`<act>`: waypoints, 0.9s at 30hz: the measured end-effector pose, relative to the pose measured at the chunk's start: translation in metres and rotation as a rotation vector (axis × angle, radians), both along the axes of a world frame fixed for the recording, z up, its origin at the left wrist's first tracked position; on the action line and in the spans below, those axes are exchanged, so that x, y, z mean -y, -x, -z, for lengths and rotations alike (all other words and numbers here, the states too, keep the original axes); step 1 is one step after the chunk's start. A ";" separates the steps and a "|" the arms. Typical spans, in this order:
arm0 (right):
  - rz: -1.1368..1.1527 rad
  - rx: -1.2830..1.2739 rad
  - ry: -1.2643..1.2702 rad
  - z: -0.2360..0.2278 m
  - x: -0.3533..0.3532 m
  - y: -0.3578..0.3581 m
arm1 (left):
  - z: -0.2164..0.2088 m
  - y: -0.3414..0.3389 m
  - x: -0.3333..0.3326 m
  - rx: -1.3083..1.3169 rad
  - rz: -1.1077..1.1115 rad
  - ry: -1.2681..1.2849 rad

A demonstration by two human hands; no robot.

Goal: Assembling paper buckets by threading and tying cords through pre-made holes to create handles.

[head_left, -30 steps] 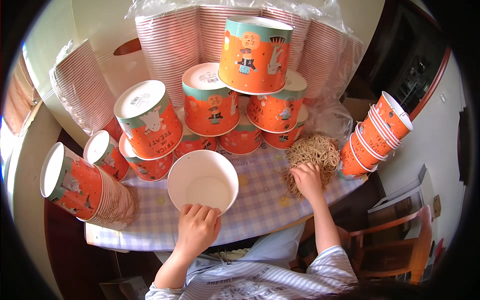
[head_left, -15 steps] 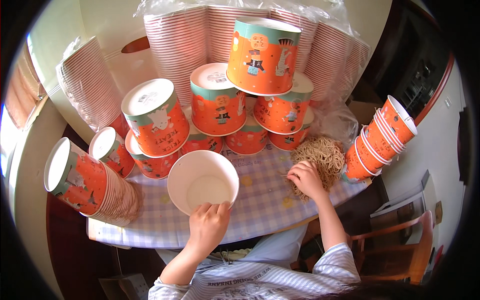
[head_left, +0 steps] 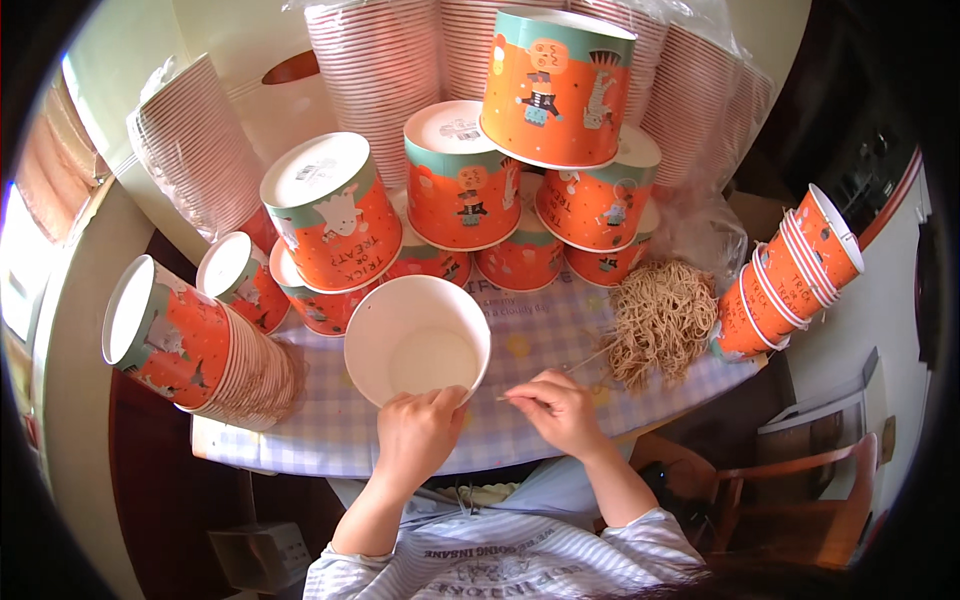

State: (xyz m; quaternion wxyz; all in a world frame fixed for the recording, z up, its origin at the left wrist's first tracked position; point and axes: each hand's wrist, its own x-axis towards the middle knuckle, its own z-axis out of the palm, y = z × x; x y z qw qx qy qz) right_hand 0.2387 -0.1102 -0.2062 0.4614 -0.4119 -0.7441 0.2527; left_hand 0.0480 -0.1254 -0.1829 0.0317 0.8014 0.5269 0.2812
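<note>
A white-lined paper bucket point(head_left: 372, 325) stands with its mouth up toward me at the near middle of the table. My left hand point(head_left: 418, 432) is closed on its near rim, the fingertips out of sight behind the knuckles. To the right of the bucket, my right hand point(head_left: 562, 412) pinches a thin tan cord point(head_left: 588, 361) between thumb and fingers. The cord trails back toward a tangled heap of tan cords point(head_left: 660, 325) on the table's right side. A small gap separates the right fingertips from the bucket.
Upturned orange buckets point(head_left: 463, 200) are piled behind the work, one point(head_left: 556, 95) on top. Nested buckets point(head_left: 190, 340) lean at the left. Another nested stack point(head_left: 790, 270) stands right of the cords. Tall plastic-wrapped stacks point(head_left: 375, 85) rise behind. A checked cloth point(head_left: 530, 350) covers the table.
My right hand has left the heap and come left toward the bucket, drawing a cord out with it. The left hand still grips the rim. The view has shifted slightly.
</note>
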 end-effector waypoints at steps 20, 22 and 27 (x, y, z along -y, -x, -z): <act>0.084 0.038 -0.128 0.024 -0.011 0.025 | -0.003 -0.007 -0.002 0.005 -0.042 0.019; 0.094 0.045 -0.117 0.025 -0.012 0.025 | -0.002 -0.007 -0.003 0.000 -0.041 0.019; 0.109 0.047 -0.110 0.025 -0.012 0.026 | -0.004 -0.008 -0.002 -0.017 -0.047 0.013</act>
